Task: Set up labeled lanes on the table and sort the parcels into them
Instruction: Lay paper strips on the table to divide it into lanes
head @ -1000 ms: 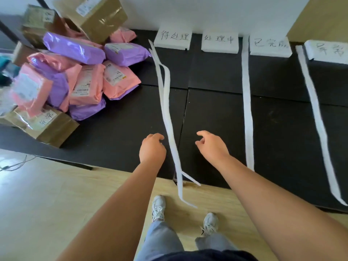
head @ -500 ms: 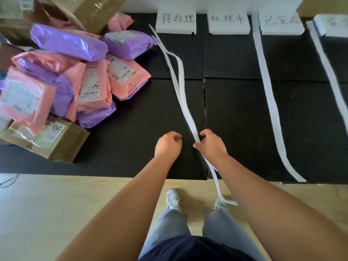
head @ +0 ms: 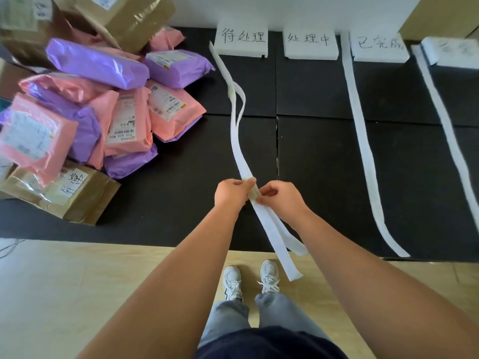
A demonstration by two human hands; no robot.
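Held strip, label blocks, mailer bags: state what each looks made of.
The held strip looks like soft white foam sheet or fleecy paper, matte. It droops and folds limply, and I cannot tell which it is. The label blocks look like thick white foam, matte, with soft, notched edges. The mailer bags look like thin plastic film, glossy, with highlights along the creases.

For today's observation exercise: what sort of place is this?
Probably a makeshift parcel-sorting station: piled mailer bags with shipping labels, handwritten foam signs heading lanes, and white strips dividing the black table.
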